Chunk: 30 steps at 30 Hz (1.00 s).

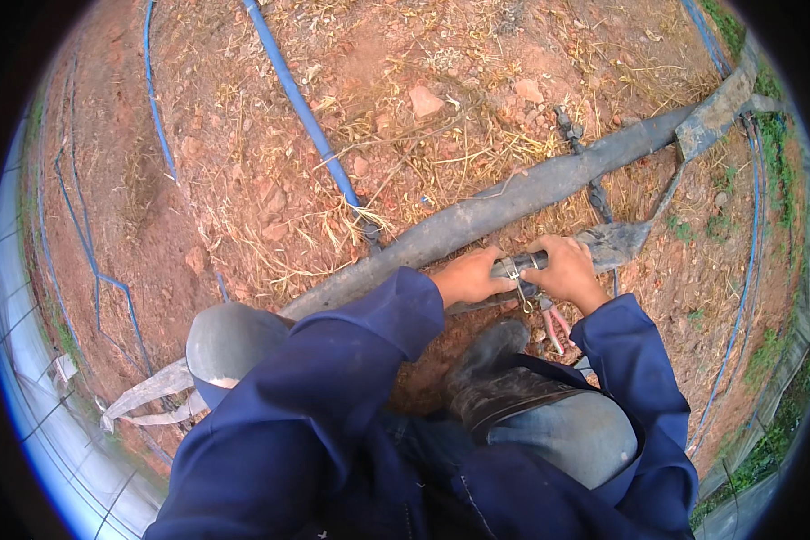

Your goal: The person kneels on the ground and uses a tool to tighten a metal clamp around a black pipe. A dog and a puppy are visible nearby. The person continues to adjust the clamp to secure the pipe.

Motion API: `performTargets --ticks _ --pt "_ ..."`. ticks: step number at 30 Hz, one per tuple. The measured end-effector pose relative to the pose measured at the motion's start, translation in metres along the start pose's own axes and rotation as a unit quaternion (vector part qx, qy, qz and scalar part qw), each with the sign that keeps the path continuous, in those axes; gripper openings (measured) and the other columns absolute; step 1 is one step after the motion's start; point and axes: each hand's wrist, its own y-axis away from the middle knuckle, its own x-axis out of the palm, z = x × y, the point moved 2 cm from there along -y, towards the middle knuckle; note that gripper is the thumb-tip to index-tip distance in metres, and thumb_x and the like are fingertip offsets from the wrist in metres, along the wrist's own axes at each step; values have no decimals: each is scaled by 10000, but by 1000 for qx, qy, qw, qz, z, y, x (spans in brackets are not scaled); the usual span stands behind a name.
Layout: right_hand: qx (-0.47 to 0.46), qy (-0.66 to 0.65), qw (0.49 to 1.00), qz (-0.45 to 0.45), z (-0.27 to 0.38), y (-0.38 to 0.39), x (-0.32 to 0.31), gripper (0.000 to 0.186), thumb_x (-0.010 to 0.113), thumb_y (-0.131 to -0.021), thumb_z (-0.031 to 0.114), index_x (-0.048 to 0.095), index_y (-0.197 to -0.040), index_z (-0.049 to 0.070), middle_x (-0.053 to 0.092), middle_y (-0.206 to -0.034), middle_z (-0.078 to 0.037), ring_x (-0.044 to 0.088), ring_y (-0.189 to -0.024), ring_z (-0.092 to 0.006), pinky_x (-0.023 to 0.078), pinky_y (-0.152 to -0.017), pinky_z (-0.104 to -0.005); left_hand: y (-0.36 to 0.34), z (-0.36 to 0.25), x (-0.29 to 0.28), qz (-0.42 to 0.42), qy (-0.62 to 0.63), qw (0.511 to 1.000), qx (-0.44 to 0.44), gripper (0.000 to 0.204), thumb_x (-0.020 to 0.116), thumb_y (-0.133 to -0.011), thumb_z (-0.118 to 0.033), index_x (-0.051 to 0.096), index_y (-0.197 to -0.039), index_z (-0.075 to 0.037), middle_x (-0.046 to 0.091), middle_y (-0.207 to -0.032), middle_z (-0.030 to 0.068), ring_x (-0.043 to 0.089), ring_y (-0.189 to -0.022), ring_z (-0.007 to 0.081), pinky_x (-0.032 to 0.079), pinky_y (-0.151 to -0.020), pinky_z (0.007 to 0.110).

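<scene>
My left hand (471, 275) is closed round a black hose (618, 243) beside a joint in it. Just to the right, my right hand (567, 270) grips the same hose, with the thumbs of both hands facing each other. Between them, loops of metal wire (513, 270) circle the joint, and a loose end hangs below. To the right of my right hand the hose goes flat and wrinkled. Pliers with pink-red handles (557, 328) lie on the soil under my right hand, close to my dark boot (490, 351).
A thick grey-black hose (504, 205) runs diagonally beyond my hands, with a blue pipe (301, 112) joined to it. Thin blue tubes (159, 117) cross the reddish soil. Straw and stones (426, 102) are scattered about. A pale sheet wall (27, 333) stands at far left.
</scene>
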Motion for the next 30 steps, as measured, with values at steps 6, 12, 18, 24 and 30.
performTargets --ticks 6,12,18,24,30 --pt "25 8 998 61 3 7 0 536 848 -792 388 708 -1271 192 699 -1293 -54 570 -1309 -285 353 -1129 -539 -11 -3 10 56 -44 997 -40 928 878 -790 -509 501 -1470 -3 637 -1328 292 627 -1258 402 497 -1046 458" --pt "-1 21 999 26 -4 21 12 535 831 -812 379 701 -1296 192 663 -1365 -55 514 -1396 -269 297 -1187 -590 -4 -7 21 31 -104 994 0 858 838 -796 -547 580 -1400 4 630 -1283 255 572 -1263 403 452 -1107 452" --pt "-43 -14 999 -19 -15 23 23 537 818 -823 392 710 -1300 170 653 -1390 -69 503 -1417 -278 309 -1193 -575 4 -2 24 -2 -92 995 38 837 810 -843 -539 566 -1409 27 599 -1325 262 561 -1274 413 436 -1120 478" --pt "-9 -23 1000 16 -13 17 20 525 823 -811 395 723 -1270 160 663 -1380 -70 518 -1401 -285 324 -1201 -528 5 0 26 -19 -79 995 63 804 820 -844 -537 570 -1328 54 610 -1284 273 570 -1255 432 453 -1086 491" --pt "35 -14 999 34 -6 18 19 517 832 -795 380 719 -1255 173 680 -1339 -57 537 -1373 -285 312 -1181 -611 14 -12 33 -71 -88 992 58 710 838 -839 -502 579 -1206 48 619 -1207 271 595 -1193 440 487 -1019 501"
